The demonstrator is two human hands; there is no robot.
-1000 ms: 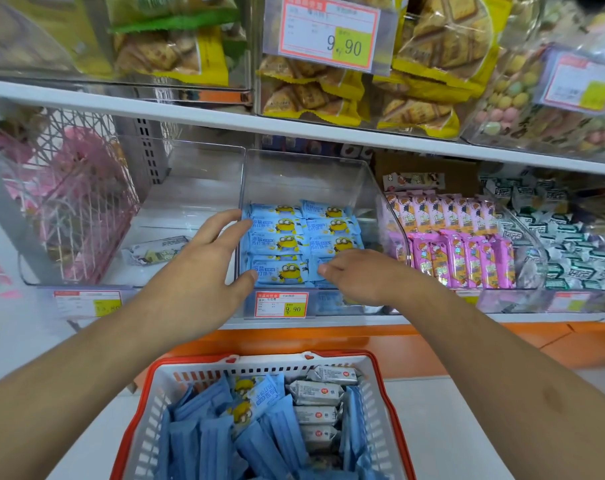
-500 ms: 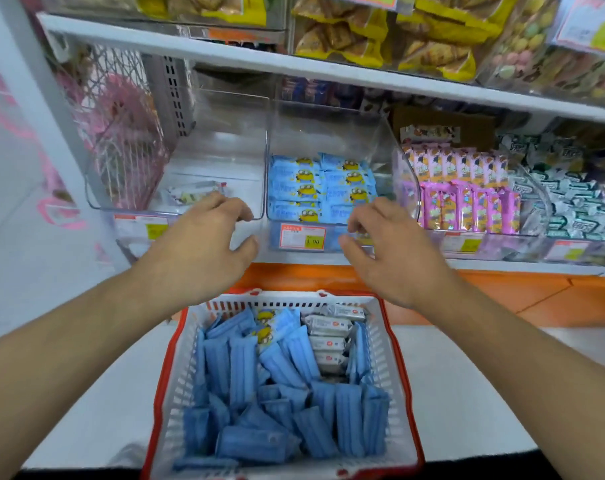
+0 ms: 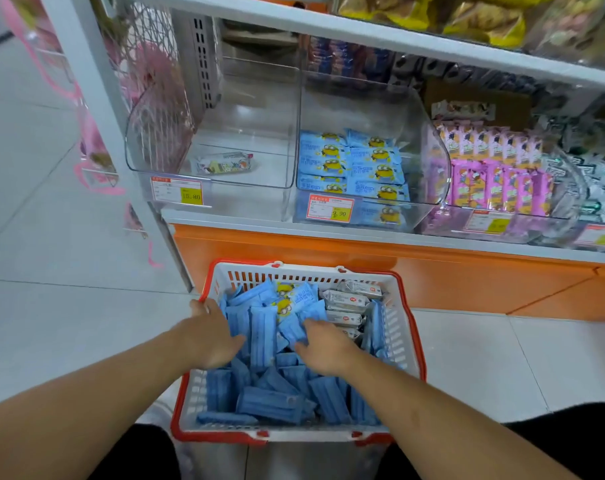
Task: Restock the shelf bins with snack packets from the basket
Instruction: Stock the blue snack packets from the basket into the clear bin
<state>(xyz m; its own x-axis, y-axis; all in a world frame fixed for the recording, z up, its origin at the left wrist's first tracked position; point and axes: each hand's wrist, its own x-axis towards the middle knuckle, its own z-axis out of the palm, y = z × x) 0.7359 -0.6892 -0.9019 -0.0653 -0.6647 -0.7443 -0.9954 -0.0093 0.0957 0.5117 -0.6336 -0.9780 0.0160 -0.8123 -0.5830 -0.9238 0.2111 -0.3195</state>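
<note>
One view only — the head camera is looking forward and steeply down from above, wide-angle, edges bending. The basket is sitting close beneath the lens, low in the frame, both forearms reaching in from the bottom edge. The shelf is running across the upper half — farther off, slanting down to the right.

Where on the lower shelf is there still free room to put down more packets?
The left bin is almost bare: only one packet lies near its front. The middle bin has blue packets in front, with bare floor behind them. The pink-packet bin to its right is crowded.
</note>
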